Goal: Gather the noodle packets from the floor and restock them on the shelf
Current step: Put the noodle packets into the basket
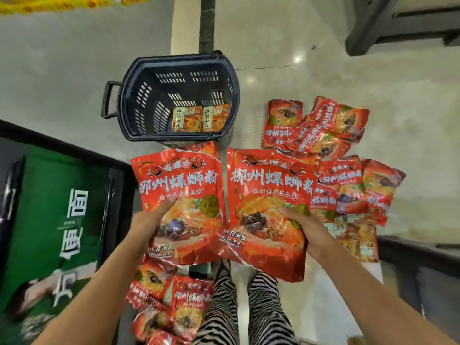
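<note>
You're in the gathering step, with a packet in each hand. Your left hand (146, 221) grips the lower edge of the left packet (181, 180), thumb across the front and fingers tucked behind. Your right hand (307, 226) clamps the right packet (268, 185) the same way. Both are lifted off the floor (373, 83) with the printed faces up, side by side and almost touching between your hands. There's plenty left to collect. A heap of packets (321, 125) lies beyond your right hand, with more just outside it, and another cluster (174, 302) sits under your left forearm by your feet. Straight ahead of both hands stands the dark basket (129, 100), with two small orange packs (188, 119) in its near end. Outside your left hand is a green printed panel (62, 207); I can't tell whether it belongs to the shelf. For the next move, either stack the two packets into one hand so the other is free to pick up more, or carry the pair up to the shelf. The film is glossy and crinkled, so I'd judge it slippery: hold the edges firmly and keep the packets flat.
</note>
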Demonstrator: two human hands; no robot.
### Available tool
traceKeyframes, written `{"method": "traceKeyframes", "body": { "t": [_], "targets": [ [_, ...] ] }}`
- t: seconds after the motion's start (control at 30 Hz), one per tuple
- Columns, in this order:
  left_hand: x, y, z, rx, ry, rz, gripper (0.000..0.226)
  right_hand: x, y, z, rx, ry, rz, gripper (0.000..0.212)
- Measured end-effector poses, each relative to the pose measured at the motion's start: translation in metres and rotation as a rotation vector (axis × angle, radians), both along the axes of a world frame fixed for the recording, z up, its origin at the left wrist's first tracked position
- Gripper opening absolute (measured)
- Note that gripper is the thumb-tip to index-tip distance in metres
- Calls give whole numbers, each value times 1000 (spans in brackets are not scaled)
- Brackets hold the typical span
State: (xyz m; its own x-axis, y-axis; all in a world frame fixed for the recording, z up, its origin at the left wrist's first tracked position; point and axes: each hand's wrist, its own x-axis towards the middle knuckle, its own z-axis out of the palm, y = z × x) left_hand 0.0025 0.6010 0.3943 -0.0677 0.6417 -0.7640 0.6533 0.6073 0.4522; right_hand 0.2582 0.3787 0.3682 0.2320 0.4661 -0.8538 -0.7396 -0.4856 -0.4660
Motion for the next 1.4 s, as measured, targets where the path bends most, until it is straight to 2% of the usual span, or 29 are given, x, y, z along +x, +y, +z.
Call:
{"method": "traceKeyframes", "body": {
  "t": [0.07, 0.17, 0.33, 0.4, 0.5, 0.57, 0.7, 0.8, 0.97, 1.07, 1.13, 1.27, 1.4],
  "targets": [
    [-4, -1, 10, 24, 24, 9, 70, 0, 1, 15, -6, -3, -18, 47],
    [-9, 10, 22, 33, 44, 66, 90, 3, 16, 28, -50, -35, -7, 45],
    [5, 70, 38, 101, 124, 55, 65, 18, 73, 39, -138, -162, 41, 42],
    [16, 106, 39, 124, 155, 11, 69, 25, 109, 40, -162, -225, 51, 38],
    [34, 171, 30, 142, 172, -5, 93, 36, 175, 42, -168, -296, 58, 33],
    [53, 217, 22, 143, 191, -37, 90, 43, 221, 35, -182, -351, 65, 27],
    [89, 306, -12, 137, 225, -75, 78, 56, 319, 9, -252, -469, 117, 30],
    [112, 360, -47, 129, 225, -142, 77, 68, 386, -15, -296, -553, 215, 40],
    [138, 422, -120, 110, 227, -170, 77, 80, 466, -81, -300, -640, 320, 28],
    [147, 445, -162, 91, 246, -139, 74, 83, 497, -127, -345, -609, 278, 26],
    [148, 457, -193, 71, 257, -119, 64, 85, 515, -159, -378, -619, 258, 25],
    [153, 480, -250, 57, 303, -187, 65, 88, 539, -228, -387, -541, 317, 31],
    [150, 493, -318, -16, 271, -226, 79, 88, 544, -301, -388, -321, 277, 39]
  ]
}}
